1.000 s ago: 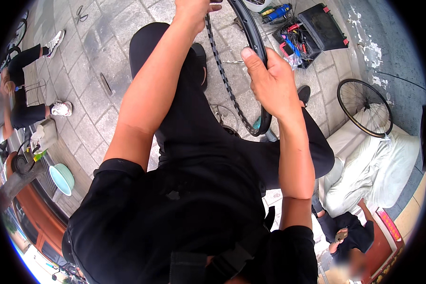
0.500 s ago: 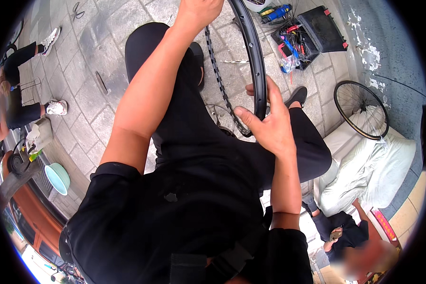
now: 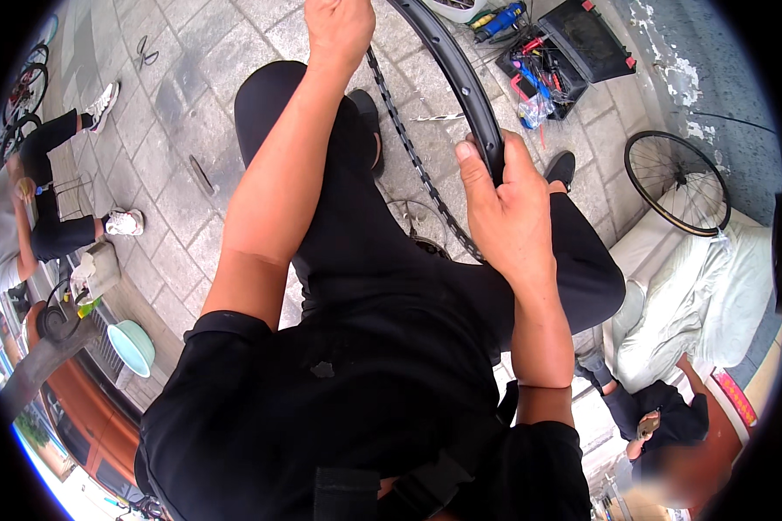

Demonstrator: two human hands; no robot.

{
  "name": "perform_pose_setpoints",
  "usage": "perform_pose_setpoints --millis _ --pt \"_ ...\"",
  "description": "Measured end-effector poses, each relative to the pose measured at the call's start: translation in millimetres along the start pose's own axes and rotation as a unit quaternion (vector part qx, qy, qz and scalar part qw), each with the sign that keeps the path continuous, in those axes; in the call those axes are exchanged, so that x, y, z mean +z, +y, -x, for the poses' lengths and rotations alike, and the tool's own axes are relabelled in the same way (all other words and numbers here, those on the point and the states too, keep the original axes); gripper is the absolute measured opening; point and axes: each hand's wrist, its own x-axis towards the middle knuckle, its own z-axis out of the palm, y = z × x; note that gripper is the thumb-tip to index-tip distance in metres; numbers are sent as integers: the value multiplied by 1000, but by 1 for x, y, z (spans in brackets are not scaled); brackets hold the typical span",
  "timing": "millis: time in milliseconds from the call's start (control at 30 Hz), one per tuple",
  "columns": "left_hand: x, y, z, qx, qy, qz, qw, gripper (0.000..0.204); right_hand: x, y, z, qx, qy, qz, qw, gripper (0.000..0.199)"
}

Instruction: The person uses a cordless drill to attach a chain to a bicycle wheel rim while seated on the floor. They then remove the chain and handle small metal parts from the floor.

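Observation:
My right hand (image 3: 514,207) grips a curved black wheel rim (image 3: 471,97) dotted with holes, thumb on one side and fingers on the other. The rim arcs up and out of the top edge. At the top, my left hand (image 3: 341,35) is closed like a fist; its fingertips are hidden. From beneath it a dark chain-like strip (image 3: 400,130) with evenly spaced pale marks slants down toward my right wrist, where its lower end is hidden. Whether the strip and the rim are joined, I cannot tell.
An open black toolbox (image 3: 558,82) of tools lies beyond my right hand. A spoked wheel (image 3: 677,183) leans by a covered seat (image 3: 669,304). A seated person (image 3: 9,213) is at left, another (image 3: 656,417) lower right. A pale green basin (image 3: 131,348) stands at left.
My left hand has shifted slightly left. My right hand is a little higher on the rim and now wraps it more closely; the rim has tilted. The whole view has turned slightly.

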Motion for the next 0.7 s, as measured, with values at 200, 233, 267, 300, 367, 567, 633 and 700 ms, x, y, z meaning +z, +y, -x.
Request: perform_pose_setpoints --millis 200,233,267,300,367,567,633,700 --pt "-4 12 11 -35 -58 49 997 35 -2 -20 -17 3 18 11 1000 32" --pt "-5 13 10 -11 -59 53 997 35 -8 -30 -18 6 14 2 1000 32" --pt "-4 15 9 13 -62 62 996 35 -16 -41 -24 52 -42 41 997 35" --pt "-1 19 10 34 -65 76 994 35 -12 -34 -34 35 -47 54 997 37" --pt "-4 17 10 44 -145 49 987 34 2 -17 -58 -3 -64 80 995 41" --pt "3 13 4 82 -132 -31 987 36 -23 19 -17 -36 -86 1 996 84" --pt "2 14 -1 -12 -111 -27 993 36 -9 64 17 -51 -59 -30 996 74" --pt "8 12 -1 -74 -66 1 995 37 17 118 46 57 46 -150 986 38"
